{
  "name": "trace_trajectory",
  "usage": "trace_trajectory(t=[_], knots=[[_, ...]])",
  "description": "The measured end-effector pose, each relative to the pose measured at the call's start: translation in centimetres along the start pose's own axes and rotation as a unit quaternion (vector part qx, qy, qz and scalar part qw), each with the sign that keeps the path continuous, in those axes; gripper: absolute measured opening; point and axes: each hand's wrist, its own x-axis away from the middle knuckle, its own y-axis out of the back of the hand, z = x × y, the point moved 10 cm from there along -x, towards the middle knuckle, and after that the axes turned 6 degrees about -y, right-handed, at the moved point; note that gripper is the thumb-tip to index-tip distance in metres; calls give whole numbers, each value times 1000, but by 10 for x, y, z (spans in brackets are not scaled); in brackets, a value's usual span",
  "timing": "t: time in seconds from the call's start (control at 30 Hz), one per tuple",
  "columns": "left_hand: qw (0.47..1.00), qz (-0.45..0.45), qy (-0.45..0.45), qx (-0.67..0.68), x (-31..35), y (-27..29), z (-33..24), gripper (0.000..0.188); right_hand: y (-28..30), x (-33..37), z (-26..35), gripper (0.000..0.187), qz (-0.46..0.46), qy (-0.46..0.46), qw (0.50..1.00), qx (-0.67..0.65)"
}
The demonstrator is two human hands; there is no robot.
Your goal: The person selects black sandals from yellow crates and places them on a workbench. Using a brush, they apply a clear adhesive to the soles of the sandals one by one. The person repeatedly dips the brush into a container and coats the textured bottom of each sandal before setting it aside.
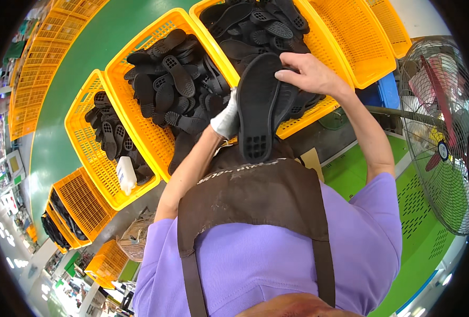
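Observation:
A black shoe sole (255, 100) is held upright before my chest, its heel with small square hollows pointing down. My left hand (226, 121), in a white glove, grips its left edge; the fingers are hidden behind it. My bare right hand (312, 74) pinches the upper right edge between thumb and fingers. Another black sole (285, 103) shows behind the first on the right; I cannot tell whether it is held too. Beyond my hands stand a yellow basket (119, 100) heaped with black soles (179, 76) and a second yellow basket (327, 45), also full of soles.
A smaller yellow basket (94, 174) at the left holds soles and a white bottle (125, 174). Another yellow basket (358, 37) stands at the far right. A caged fan (440, 137) is close on my right, above a green surface (411, 211). Stacked baskets (44, 58) line the far left.

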Motion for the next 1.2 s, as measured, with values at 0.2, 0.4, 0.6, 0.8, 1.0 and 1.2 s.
trace_trajectory(t=[0.2, 0.4, 0.6, 0.8, 1.0, 1.2], knots=[[999, 15, -29, -11, -1, 15, -4, 50, -1, 9, 54, 37, -132, 102, 977, 134], [983, 34, -127, -125, 5, 5, -21, 64, 5, 15, 68, 19, -297, 193, 935, -29], [994, 76, -83, -1, 18, 22, -10, 104, 2, 5, 60, 11, -379, 137, 915, 32], [992, -69, -48, 96, 35, 76, 10, 67, -2, -78, 7, 27, -214, 42, 928, -301], [977, -185, -71, 78, 77, 120, 25, 79, 86, -287, -158, 47, -320, -11, 933, 163], [949, -253, -134, 131, 113, 161, 57, 76, 113, -392, -277, 81, -318, -76, 897, 297]])
